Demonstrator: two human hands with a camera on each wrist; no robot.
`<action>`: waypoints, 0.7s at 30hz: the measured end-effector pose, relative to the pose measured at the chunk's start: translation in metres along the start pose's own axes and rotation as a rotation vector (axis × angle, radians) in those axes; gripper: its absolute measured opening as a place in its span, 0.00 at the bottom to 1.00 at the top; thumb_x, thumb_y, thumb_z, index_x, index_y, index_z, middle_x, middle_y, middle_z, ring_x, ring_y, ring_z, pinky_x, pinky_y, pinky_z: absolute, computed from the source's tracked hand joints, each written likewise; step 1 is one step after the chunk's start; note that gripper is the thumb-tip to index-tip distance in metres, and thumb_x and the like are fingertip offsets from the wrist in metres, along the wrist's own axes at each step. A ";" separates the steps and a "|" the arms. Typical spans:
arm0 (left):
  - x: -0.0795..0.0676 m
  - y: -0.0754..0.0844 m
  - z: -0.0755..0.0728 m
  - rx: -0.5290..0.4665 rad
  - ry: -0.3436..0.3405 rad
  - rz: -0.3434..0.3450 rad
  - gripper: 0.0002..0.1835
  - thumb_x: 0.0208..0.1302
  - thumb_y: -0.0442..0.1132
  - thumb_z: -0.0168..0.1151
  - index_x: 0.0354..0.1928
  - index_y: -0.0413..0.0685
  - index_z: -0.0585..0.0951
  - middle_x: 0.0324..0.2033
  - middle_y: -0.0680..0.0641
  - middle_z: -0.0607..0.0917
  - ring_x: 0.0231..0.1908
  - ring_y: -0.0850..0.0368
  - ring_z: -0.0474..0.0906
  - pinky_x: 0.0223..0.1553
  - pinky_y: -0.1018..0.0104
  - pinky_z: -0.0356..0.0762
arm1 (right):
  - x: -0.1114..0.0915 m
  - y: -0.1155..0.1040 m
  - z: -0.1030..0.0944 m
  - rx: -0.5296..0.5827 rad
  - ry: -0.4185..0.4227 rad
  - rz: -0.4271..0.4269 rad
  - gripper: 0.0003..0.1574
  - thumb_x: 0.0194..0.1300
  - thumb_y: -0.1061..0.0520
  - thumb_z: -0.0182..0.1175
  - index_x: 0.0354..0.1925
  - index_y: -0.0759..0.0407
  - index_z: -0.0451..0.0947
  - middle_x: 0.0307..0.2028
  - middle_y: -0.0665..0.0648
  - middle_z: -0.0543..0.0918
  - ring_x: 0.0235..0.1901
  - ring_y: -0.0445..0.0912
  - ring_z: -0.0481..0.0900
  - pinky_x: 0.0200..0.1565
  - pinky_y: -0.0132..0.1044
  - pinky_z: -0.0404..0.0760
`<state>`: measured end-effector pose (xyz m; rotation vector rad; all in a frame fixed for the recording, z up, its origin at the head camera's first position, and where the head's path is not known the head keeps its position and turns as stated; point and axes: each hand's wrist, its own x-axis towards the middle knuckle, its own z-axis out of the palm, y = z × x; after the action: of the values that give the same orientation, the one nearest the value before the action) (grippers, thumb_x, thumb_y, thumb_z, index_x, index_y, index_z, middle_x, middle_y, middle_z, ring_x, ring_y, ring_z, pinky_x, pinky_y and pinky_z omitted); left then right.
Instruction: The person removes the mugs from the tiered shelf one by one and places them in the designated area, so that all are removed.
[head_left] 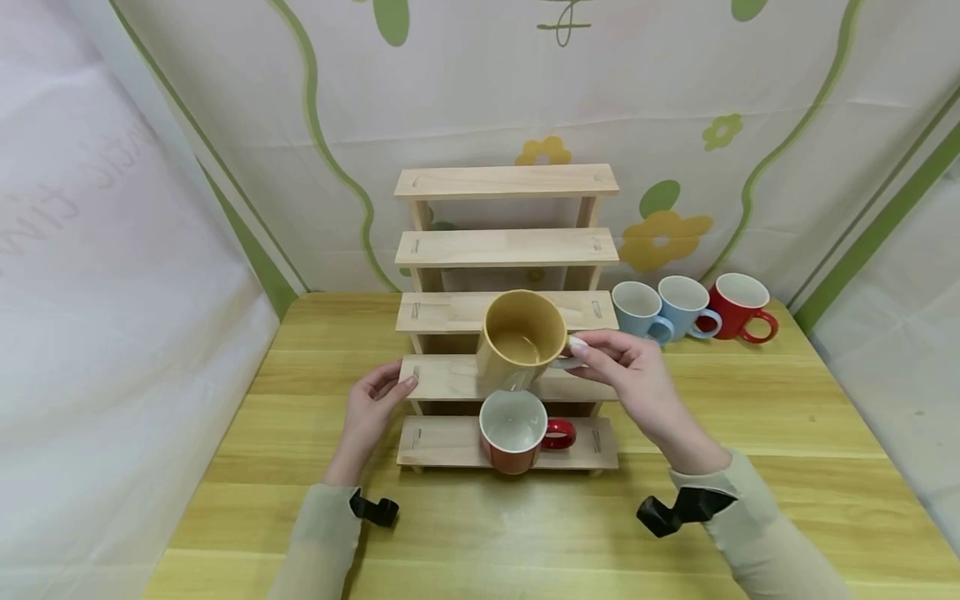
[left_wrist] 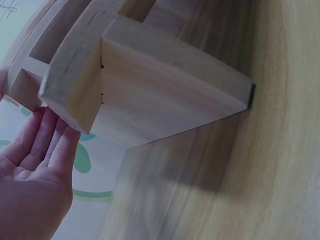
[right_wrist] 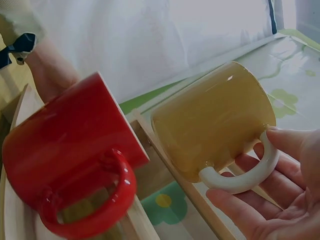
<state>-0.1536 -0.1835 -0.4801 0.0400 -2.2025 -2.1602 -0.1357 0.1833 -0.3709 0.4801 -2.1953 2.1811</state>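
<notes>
A yellow mug with a white handle is over the second step from the front of a wooden stepped rack. My right hand holds it by that handle, thumb and fingers about it. Whether its base touches the step cannot be told. On the lowest step stands a red mug, white inside, its handle pointing right. My left hand grips the left end of the second step, thumb on top; in the left wrist view its fingers reach round the board's end.
At the table's back right stand two light blue mugs and another red mug, near the right side of the rack. Printed cloth hangs behind the wooden table. The rack's upper three steps rise toward this cloth.
</notes>
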 end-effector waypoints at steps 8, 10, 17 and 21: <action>0.000 -0.001 -0.001 0.003 -0.001 0.008 0.23 0.67 0.33 0.69 0.61 0.32 0.78 0.57 0.36 0.80 0.54 0.55 0.80 0.56 0.68 0.78 | -0.007 -0.007 -0.017 -0.051 0.032 0.009 0.15 0.76 0.59 0.60 0.53 0.69 0.82 0.45 0.58 0.88 0.43 0.52 0.88 0.47 0.41 0.86; 0.000 -0.001 0.000 0.005 0.000 0.013 0.23 0.67 0.34 0.69 0.61 0.32 0.78 0.57 0.36 0.80 0.54 0.55 0.80 0.56 0.68 0.78 | -0.008 -0.009 -0.022 -0.058 0.044 0.015 0.15 0.76 0.59 0.60 0.53 0.68 0.82 0.45 0.57 0.88 0.43 0.52 0.88 0.48 0.40 0.85; 0.000 -0.001 0.000 0.007 -0.003 0.023 0.23 0.67 0.35 0.70 0.61 0.34 0.79 0.57 0.39 0.81 0.54 0.54 0.80 0.55 0.67 0.79 | -0.011 -0.011 -0.037 -0.027 0.083 -0.001 0.15 0.75 0.61 0.61 0.53 0.71 0.82 0.45 0.58 0.88 0.43 0.51 0.88 0.48 0.42 0.84; 0.000 -0.001 -0.001 0.011 -0.008 0.025 0.24 0.67 0.36 0.70 0.62 0.35 0.78 0.57 0.39 0.81 0.54 0.54 0.80 0.55 0.67 0.80 | -0.014 -0.014 -0.046 -0.015 0.104 -0.014 0.15 0.74 0.62 0.61 0.54 0.71 0.81 0.45 0.58 0.88 0.42 0.51 0.88 0.48 0.41 0.84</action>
<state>-0.1533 -0.1845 -0.4814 0.0038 -2.2067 -2.1398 -0.1291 0.2313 -0.3592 0.3717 -2.1471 2.1287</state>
